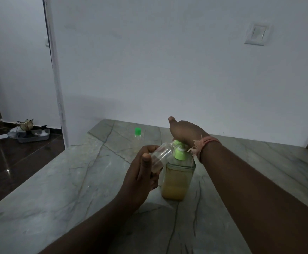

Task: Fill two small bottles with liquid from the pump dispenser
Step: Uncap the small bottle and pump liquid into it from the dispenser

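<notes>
Left hand tilts empty bottle against pump dispenser spout.

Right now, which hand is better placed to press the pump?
Right hand: it rests on the green pump head of the yellow-liquid dispenser. Left hand grips the small clear bottle, tilted at the spout.

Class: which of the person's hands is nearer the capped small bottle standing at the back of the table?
The right hand, pressing the pump dispenser, is nearer the capped bottle; the left hand holds the open bottle closer to the camera.
</notes>
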